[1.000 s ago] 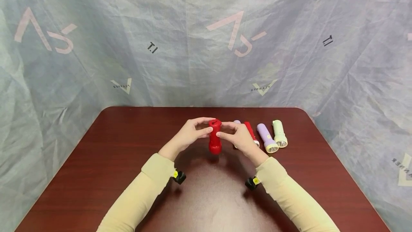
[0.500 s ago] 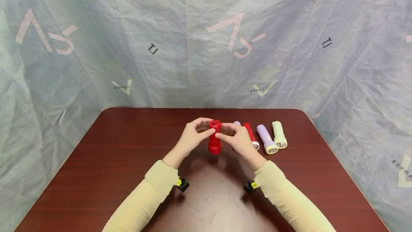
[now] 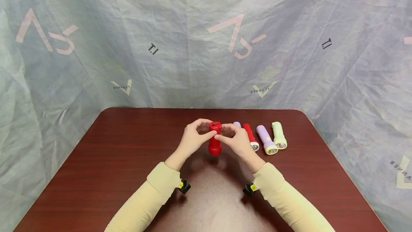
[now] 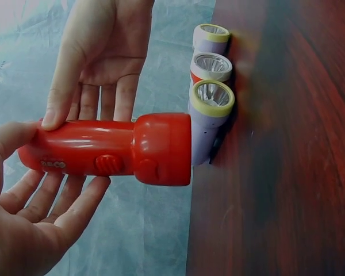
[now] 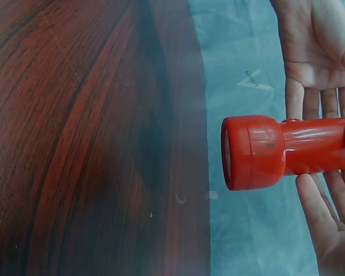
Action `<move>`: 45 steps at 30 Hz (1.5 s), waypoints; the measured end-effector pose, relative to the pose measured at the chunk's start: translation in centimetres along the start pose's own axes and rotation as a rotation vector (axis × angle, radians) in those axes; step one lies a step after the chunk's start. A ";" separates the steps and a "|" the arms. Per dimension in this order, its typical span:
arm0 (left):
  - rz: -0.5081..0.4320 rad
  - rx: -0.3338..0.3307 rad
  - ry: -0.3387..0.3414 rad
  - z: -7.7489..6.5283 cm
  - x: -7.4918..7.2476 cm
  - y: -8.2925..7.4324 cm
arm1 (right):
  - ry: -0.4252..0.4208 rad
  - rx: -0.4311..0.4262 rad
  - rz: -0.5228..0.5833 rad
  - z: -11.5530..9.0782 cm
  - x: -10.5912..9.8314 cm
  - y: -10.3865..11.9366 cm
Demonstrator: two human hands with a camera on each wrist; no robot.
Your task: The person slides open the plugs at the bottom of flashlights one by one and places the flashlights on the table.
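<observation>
A red flashlight (image 3: 214,149) stands upright, lens end down, between both hands over the middle of the table. My left hand (image 3: 192,139) holds its upper body from the left, with the thumb on the near side and the fingers behind. From the right, my right hand (image 3: 239,142) grips the same part, and the two thumbs nearly meet in the head view. A slide switch (image 4: 108,164) shows on the flashlight's body in the left wrist view. In the right wrist view its flared head (image 5: 253,152) hangs past the fingers, lens facing the table.
On the right of the dark red table (image 3: 128,146) lie a red flashlight with a white rim (image 3: 249,133), a purple one (image 3: 265,137) and a pale green one (image 3: 278,133). Another purple flashlight (image 3: 236,124) is partly hidden behind my right hand. A grey cloth (image 3: 199,56) hangs behind.
The left forearm has shifted slightly right, and its thumb has slid further across the flashlight's near side. The right thumb sits slightly lower and further left. Both hands keep their hold.
</observation>
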State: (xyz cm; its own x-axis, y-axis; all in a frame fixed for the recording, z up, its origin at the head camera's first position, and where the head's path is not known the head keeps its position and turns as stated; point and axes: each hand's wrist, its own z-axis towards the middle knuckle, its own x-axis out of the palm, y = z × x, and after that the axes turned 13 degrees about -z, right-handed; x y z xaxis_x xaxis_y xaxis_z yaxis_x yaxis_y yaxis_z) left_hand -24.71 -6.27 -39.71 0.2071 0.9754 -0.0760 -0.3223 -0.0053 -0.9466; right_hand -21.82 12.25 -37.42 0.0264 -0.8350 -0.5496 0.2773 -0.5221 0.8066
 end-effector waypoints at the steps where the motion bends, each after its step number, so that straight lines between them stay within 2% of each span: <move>1: -0.001 0.004 0.000 0.0 -0.1 0.1 | 0.002 -0.001 0.001 0.0 0.0 0.0; 7: 0.016 0.039 0.017 0.1 -0.3 0.0 | -0.007 -0.032 -0.018 0.1 0.2 0.0; 12: 0.038 0.037 0.026 0.2 -0.5 -0.2 | -0.012 -0.057 -0.021 0.1 0.3 0.0; 20: 0.016 0.021 0.044 0.4 -1.2 -0.1 | 0.046 -0.098 0.038 0.5 0.3 -0.2; 28: -0.040 0.007 0.131 0.9 -1.5 0.1 | 0.048 -0.124 0.062 0.8 0.0 -0.3; 37: -0.081 -0.049 0.200 1.1 -1.7 0.3 | 0.090 -0.129 0.117 1.0 -0.5 -0.5; 45: -0.123 -0.037 0.231 1.1 -1.6 0.7 | 0.128 -0.100 0.163 1.0 -0.6 -0.6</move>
State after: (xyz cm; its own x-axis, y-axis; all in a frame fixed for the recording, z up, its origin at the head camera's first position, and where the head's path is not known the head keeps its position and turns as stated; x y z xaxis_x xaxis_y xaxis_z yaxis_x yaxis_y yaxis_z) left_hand -26.27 -7.62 -39.87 0.4497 0.8928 -0.0251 -0.2481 0.0978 -0.9638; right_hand -22.98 12.94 -37.34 0.1986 -0.8746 -0.4423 0.3529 -0.3572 0.8648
